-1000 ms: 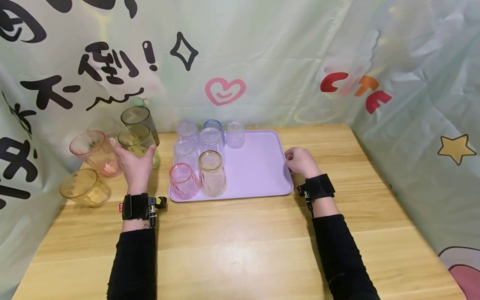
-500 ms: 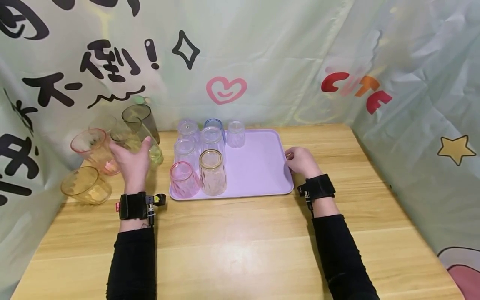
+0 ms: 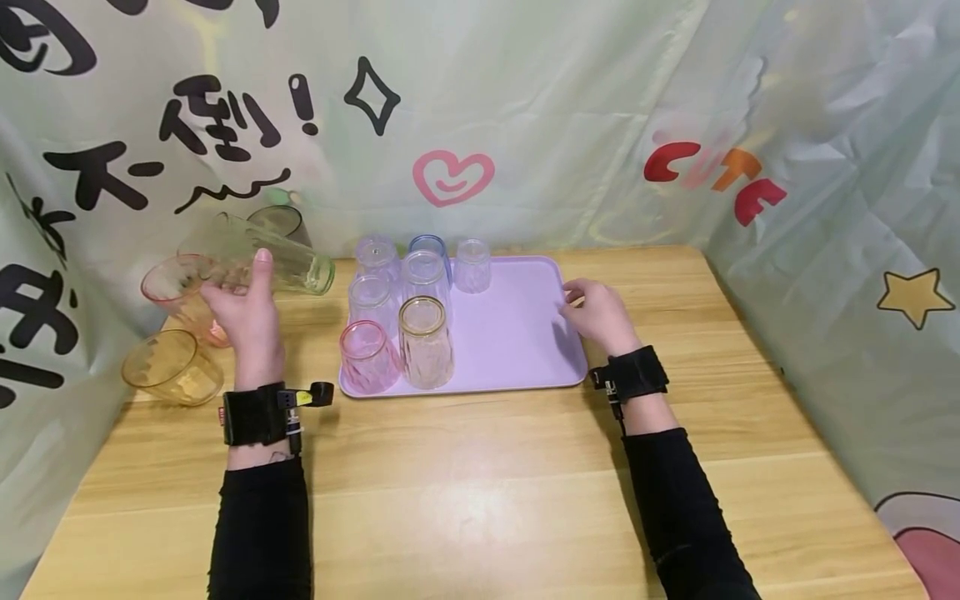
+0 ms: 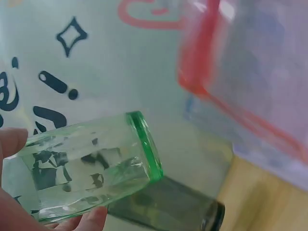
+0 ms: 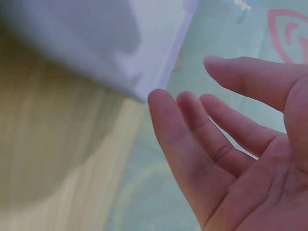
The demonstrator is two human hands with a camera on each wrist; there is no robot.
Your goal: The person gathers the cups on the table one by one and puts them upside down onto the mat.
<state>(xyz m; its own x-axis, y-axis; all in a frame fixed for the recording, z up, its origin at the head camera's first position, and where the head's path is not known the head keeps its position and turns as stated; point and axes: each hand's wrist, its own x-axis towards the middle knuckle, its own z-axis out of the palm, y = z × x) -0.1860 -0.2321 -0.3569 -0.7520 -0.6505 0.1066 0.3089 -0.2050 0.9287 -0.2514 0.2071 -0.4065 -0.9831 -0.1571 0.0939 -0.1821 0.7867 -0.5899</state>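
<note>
In the head view my left hand (image 3: 247, 321) grips a clear green glass (image 3: 307, 271), tipped on its side with its thick green base pointing right. The left wrist view shows the thumb and fingers around that green glass (image 4: 94, 168). Beside it are a dark grey glass (image 3: 281, 221), a pinkish-orange glass (image 3: 183, 283) and a yellow glass (image 3: 172, 367). At the right edge of a lilac tray (image 3: 517, 325) is my right hand (image 3: 600, 317); in the right wrist view its fingers (image 5: 168, 125) are loosely bent and hold nothing.
On the left half of the tray stand several glasses, among them a pink glass (image 3: 369, 358), an amber-rimmed glass (image 3: 425, 346) and a small clear glass (image 3: 472, 267). A printed cloth (image 3: 555, 125) hangs behind and beside the wooden table (image 3: 465, 500).
My left hand has lifted the green glass and turned it from upright onto its side, moving slightly left. My right hand has loosened from the tray edge and shifted slightly up.
</note>
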